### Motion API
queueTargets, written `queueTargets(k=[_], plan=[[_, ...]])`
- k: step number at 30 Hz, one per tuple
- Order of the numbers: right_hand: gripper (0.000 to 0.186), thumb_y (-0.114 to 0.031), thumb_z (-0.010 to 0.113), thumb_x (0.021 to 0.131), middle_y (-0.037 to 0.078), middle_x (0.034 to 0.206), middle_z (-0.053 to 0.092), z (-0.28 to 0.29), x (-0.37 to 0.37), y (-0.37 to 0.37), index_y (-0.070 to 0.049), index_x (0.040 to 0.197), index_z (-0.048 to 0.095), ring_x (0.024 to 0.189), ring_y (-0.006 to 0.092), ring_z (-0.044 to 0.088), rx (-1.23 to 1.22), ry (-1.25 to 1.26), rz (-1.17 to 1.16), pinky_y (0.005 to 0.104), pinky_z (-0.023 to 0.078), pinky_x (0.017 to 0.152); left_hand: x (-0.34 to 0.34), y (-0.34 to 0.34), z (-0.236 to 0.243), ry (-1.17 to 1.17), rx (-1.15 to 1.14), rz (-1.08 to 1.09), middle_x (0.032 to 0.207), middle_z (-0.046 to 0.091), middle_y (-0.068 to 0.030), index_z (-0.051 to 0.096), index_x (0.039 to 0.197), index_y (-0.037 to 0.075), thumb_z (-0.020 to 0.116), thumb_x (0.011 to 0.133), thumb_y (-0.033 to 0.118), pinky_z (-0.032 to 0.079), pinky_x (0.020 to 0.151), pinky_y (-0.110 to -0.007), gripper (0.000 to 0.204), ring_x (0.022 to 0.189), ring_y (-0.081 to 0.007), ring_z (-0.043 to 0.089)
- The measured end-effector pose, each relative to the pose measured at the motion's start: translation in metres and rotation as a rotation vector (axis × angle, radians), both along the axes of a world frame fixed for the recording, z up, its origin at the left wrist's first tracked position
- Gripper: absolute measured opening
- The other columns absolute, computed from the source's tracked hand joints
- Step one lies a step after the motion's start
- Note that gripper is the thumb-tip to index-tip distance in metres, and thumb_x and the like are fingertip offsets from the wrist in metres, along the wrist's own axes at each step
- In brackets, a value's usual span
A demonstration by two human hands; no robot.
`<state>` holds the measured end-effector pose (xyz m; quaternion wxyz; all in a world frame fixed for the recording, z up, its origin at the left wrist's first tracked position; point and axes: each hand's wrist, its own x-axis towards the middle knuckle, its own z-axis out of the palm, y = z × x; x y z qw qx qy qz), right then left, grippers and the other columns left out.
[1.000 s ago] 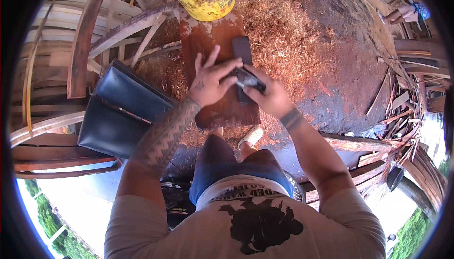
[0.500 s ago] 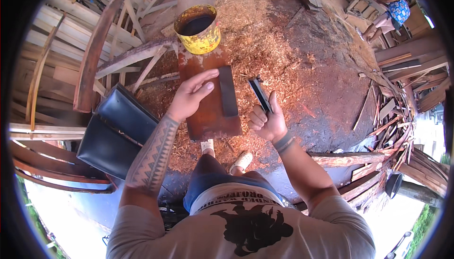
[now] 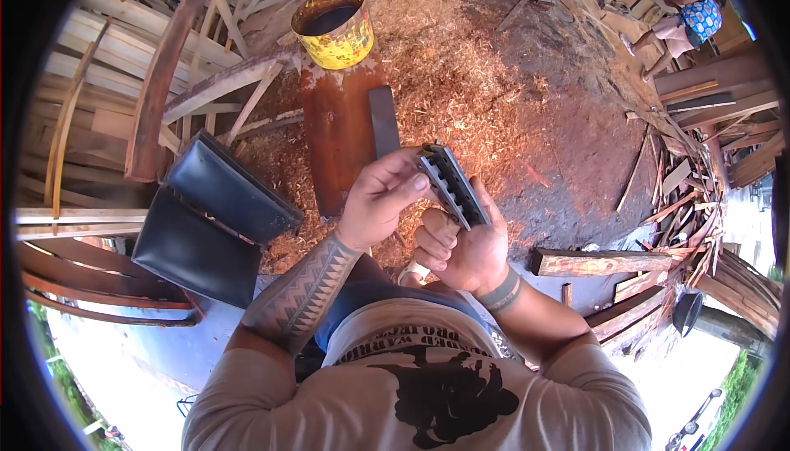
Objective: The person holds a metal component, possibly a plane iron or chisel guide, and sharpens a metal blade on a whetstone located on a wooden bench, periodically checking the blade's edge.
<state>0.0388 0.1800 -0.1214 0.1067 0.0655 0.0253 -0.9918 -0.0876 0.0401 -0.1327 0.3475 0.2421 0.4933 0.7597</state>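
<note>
My right hand (image 3: 469,245) grips a dark notched metal bar (image 3: 454,183), fingers curled beneath and thumb along its side. Square notches run down one face of the bar. My left hand (image 3: 383,200) closes thumb and fingers at the bar's far end; its fingertips are partly hidden behind it. Beyond my hands lies a reddish-brown wooden board (image 3: 333,134), and on its right edge rests a flat dark rectangular block (image 3: 383,120), like a sharpening stone. A paint-stained yellow bucket (image 3: 336,39) of dark liquid stands on the board's far part.
Two black padded panels (image 3: 197,249) lean at my left. Stacked lumber (image 3: 148,130) fills the left side. Wood shavings (image 3: 461,89) cover the ground ahead. Scrap planks (image 3: 605,262) lie to the right. A person in a blue patterned top (image 3: 699,21) is at the far right.
My left hand has come off the board area toward me and right, onto the bar. My right hand has turned the bar so its notched face shows. The view has shifted slightly.
</note>
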Motion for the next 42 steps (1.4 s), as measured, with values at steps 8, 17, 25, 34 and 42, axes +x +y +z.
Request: queueTargets(k=[8,17,25,34,42], plan=[[0.117,-0.095,0.019,0.101,0.003,0.068,0.044,0.011,0.005,0.021,0.005,0.142,0.064,0.061,0.0197,0.044,0.399,0.164,0.026,0.0349,0.041,0.057,0.01,-0.006,0.007,-0.145,0.234,0.004,0.128,0.073,-0.0144,0.057,0.145,-0.003,0.06,0.114,0.015,0.057,0.111,-0.046,0.037,0.122,-0.0248,0.072],[0.048,-0.032,0.08,0.1,0.009,0.097,0.075,0.032,0.003,0.037,0.007,0.126,0.07,0.086,0.011,0.069,1.38,0.309,-0.173,0.0304,0.057,0.077,0.041,-0.011,0.008,-0.27,0.329,0.118,0.136,0.071,-0.0121,0.059,0.145,0.0,0.058,0.116,0.018,0.052,0.115,-0.048,0.034,0.128,-0.0243,0.068],[0.054,-0.015,0.09,0.095,0.009,0.102,0.075,0.066,0.0,0.035,0.005,0.139,0.065,0.095,0.0129,0.073,1.619,0.248,-0.43,0.031,0.06,0.082,0.044,-0.008,0.038,-0.059,0.269,0.237,0.139,0.069,-0.0115,0.048,0.158,-0.005,0.059,0.116,0.015,0.052,0.114,-0.038,0.048,0.128,-0.0179,0.067],[0.053,-0.005,0.093,0.089,0.014,0.111,0.081,0.073,-0.008,0.044,0.006,0.134,0.068,0.1,0.016,0.078,1.658,0.547,-0.483,0.0323,0.062,0.088,0.051,-0.005,0.056,-0.133,0.307,0.239,0.137,0.069,-0.0139,0.051,0.153,-0.003,0.057,0.115,0.016,0.056,0.111,-0.046,0.043,0.129,-0.0248,0.069],[0.037,-0.01,0.091,0.09,0.014,0.103,0.083,0.093,-0.008,0.045,0.004,0.12,0.076,0.09,0.0203,0.082,1.735,0.545,-0.439,0.0341,0.064,0.08,0.058,-0.005,0.058,-0.21,0.419,0.281,0.136,0.066,-0.0149,0.043,0.156,-0.001,0.065,0.103,0.009,0.053,0.114,-0.046,0.058,0.129,-0.0267,0.068]])
